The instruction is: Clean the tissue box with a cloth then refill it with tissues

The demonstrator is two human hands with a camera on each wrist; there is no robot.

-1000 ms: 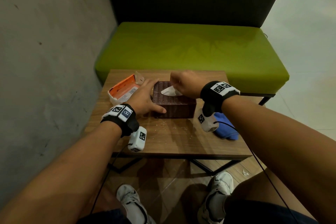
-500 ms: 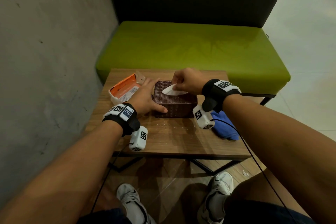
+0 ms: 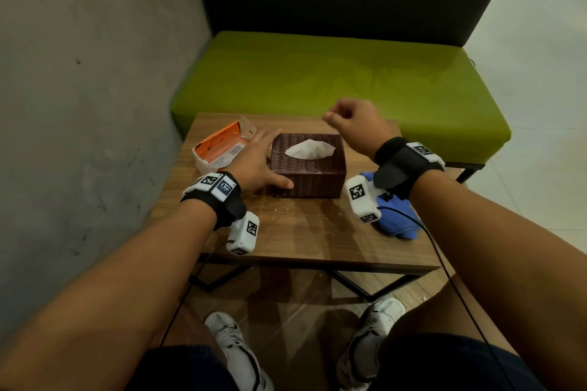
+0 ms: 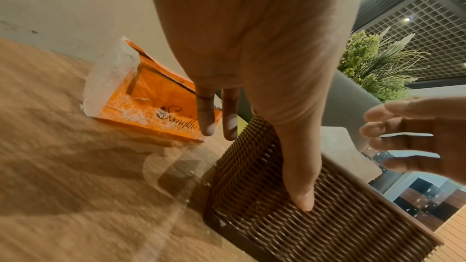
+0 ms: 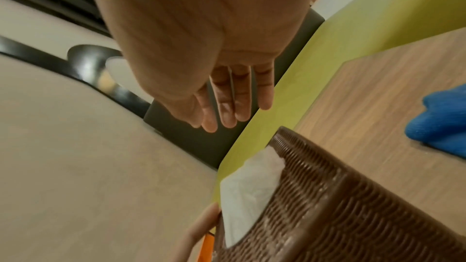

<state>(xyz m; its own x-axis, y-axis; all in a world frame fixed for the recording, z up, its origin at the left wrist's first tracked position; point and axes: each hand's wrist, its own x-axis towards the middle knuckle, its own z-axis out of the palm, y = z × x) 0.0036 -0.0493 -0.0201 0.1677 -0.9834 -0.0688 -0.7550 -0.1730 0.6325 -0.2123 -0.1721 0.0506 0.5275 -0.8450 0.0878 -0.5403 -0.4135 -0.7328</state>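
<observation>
A brown woven tissue box stands on the wooden table, and a white tissue pokes up from its top slot. My left hand rests against the box's left front corner, fingers straight along the left side and thumb lying on the front wall. My right hand hovers above the box's far right corner, empty. The right wrist view shows its fingers relaxed and near straight, clear of the tissue. A blue cloth lies on the table to the right of the box.
An opened orange tissue pack lies left of the box, close to my left hand. A green bench runs behind the table, and a grey wall stands on the left. My feet show under the table's front edge.
My right hand has let go of the tissue and risen up and back from the box top. The tissue now stands out of the slot. My left hand has stayed on the box.
</observation>
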